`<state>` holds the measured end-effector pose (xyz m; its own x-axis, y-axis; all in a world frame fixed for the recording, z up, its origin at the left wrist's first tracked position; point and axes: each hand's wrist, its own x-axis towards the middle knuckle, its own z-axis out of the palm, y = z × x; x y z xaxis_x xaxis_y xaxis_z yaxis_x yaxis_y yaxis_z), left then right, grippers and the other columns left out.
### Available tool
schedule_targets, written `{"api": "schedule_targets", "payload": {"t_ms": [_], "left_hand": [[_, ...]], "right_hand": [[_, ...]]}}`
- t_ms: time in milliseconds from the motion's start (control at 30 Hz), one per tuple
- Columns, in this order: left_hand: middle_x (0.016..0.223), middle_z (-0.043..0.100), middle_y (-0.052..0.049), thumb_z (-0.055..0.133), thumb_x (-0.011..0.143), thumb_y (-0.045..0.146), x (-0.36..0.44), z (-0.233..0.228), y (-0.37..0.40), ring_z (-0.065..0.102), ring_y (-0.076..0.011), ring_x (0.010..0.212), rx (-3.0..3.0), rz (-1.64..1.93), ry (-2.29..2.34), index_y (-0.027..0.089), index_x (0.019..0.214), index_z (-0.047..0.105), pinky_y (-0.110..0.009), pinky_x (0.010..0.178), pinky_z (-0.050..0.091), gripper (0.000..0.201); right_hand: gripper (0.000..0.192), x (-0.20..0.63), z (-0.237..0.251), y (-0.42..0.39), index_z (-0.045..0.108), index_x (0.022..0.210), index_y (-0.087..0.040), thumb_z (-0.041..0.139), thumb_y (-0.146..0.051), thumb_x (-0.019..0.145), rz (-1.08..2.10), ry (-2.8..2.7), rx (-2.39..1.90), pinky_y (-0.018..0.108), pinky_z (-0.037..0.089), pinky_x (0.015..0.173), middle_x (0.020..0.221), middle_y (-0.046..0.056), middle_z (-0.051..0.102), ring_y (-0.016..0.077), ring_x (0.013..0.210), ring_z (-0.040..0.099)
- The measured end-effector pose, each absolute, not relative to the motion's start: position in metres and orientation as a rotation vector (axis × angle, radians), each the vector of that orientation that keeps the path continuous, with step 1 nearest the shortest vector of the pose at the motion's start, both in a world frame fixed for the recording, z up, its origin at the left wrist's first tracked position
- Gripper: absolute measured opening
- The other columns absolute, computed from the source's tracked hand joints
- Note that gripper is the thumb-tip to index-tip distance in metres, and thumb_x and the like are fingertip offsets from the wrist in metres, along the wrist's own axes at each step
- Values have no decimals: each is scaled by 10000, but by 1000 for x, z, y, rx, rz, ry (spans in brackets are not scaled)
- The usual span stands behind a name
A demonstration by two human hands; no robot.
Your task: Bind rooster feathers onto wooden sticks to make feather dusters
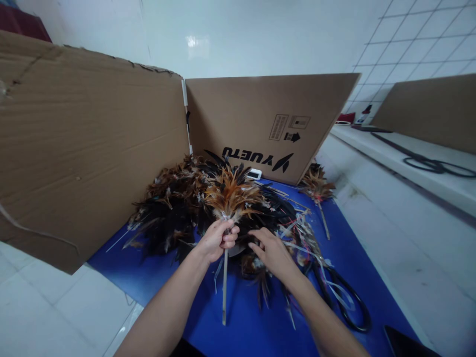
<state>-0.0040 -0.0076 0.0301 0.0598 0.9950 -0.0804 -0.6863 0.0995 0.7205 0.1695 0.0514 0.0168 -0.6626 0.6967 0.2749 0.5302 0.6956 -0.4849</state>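
My left hand (219, 240) is closed round the thin stick of a feather duster (232, 191), just below its head of orange-brown and black feathers. The bare end of the stick points down toward me. To its right, my right hand (271, 250) hovers by the loose dark feathers (253, 265), thumb and fingers apart and bent. I cannot make out anything between them. A heap of brown and black feathers (167, 198) lies behind and left of my hands.
Cardboard panels (92, 119) stand at the left and back of the blue table (208, 317). At the right lie scissors with black handles (359, 312), tangled ribbon strips (305, 238) and another feather duster (319, 191). A white ledge (416, 163) runs along the wall.
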Motion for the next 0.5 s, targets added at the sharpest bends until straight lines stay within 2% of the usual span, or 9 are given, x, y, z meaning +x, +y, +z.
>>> {"api": "schedule_targets", "payload": {"t_ms": [100, 200, 267, 400, 500], "left_hand": [[662, 414, 35, 637, 733, 290, -4, 29, -7, 250, 20, 416, 591, 1391, 674, 150, 723, 377, -105, 359, 91, 294], [666, 416, 33, 629, 740, 288, -4, 28, -6, 252, 18, 419, 588, 1391, 680, 146, 724, 389, -109, 360, 94, 279], [666, 416, 30, 625, 743, 281, -4, 27, -6, 252, 17, 421, 587, 1384, 684, 143, 715, 389, -111, 360, 90, 275], [658, 407, 33, 625, 745, 277, -3, 26, -6, 245, 15, 421, 595, 1372, 678, 146, 714, 386, -114, 361, 84, 274], [653, 405, 36, 628, 744, 281, -2, 27, -6, 243, 16, 420, 605, 1366, 678, 146, 718, 389, -114, 363, 84, 275]], "right_hand": [[209, 169, 20, 56, 626, 862, -178, 420, -213, 850, 509, -2432, -898, 284, 433, 731, 827, 49, 564, 163, 773, 560], [176, 182, 37, 59, 603, 858, -184, 440, -249, 843, 514, -2377, -933, 273, 426, 680, 822, 38, 574, 152, 715, 549], [153, 192, 48, 58, 599, 856, -197, 450, -212, 820, 481, -2431, -982, 267, 415, 678, 833, 32, 581, 147, 713, 548], [228, 201, 50, 48, 614, 713, -203, 434, -65, 738, 407, -2769, -1056, 249, 382, 700, 768, 29, 591, 155, 775, 568], [273, 197, 38, 41, 645, 778, -211, 457, -32, 693, 325, -2919, -1152, 241, 358, 639, 827, 46, 604, 171, 802, 578]]}}
